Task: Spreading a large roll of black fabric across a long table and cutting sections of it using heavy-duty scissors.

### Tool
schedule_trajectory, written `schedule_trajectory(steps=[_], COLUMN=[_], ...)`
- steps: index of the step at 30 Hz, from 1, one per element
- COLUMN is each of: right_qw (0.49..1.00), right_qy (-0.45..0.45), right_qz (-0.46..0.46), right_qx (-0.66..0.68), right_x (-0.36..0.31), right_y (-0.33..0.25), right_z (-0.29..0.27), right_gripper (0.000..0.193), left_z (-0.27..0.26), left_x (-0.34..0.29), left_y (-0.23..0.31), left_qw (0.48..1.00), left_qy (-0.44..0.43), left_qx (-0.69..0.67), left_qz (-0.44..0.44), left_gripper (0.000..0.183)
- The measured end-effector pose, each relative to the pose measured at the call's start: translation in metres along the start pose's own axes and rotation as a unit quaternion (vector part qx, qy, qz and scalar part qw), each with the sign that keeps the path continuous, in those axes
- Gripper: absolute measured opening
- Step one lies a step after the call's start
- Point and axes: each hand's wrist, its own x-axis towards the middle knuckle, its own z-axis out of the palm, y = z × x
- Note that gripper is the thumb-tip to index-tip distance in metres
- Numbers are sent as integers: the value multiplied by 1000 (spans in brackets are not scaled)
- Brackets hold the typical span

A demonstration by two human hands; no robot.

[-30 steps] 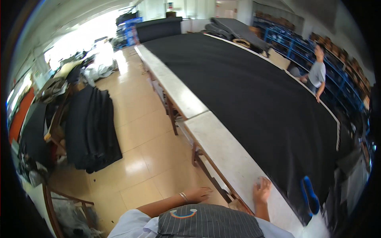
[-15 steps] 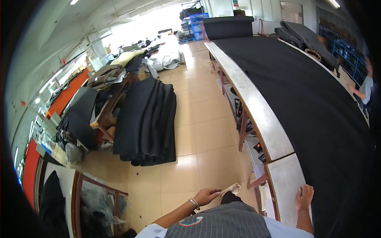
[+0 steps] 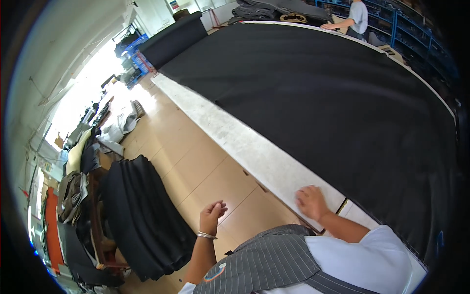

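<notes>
Cloth, black and broad, and it's spread right along the long surface, leaving a pale strip bare at its near edge! Down on that strip, just beside the cloth, here's the right hand: palm down, fingers loosely spread and slightly bent, wide rather than clenched, and it seems to rest there, though the contact itself is hard to make out. Over to the left hand, well apart from the cloth, out above the tiled floor: fingers curled in, a narrow shape, and whether they close fully I can't tell. A silvery bangle circles that wrist. At the cloth's far left end lies a thick black roll. Across the far edge, a co-worker in a pale shirt has a hand right by the cloth's border, blue shelves behind. Folded grey fabric sits beyond that same edge. And left of the cloth, across the floor, a big black fabric pile hangs in deep folds!
</notes>
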Motion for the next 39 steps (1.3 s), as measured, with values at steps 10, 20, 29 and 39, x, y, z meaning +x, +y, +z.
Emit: schedule_trajectory(steps=[10,20,29,39], right_qw=[998,867,788,422], right_qy=[26,203,262,502], right_qz=[52,425,541,582], right_qx=[-8,-162,133,480], right_x=[54,72,156,156], right_y=[-32,-53,-91,-21], right_z=[42,52,113,55], right_gripper=[12,7,30,65], left_z=[51,99,117,111], left_x=[238,471,498,482], left_y=[75,84,122,196], left_qw=[975,987,976,961], left_qy=[-130,-141,-187,-256], left_qx=[-173,-20,-7,-108], left_qz=[-43,-71,-110,-11], left_gripper=[35,16,28,30])
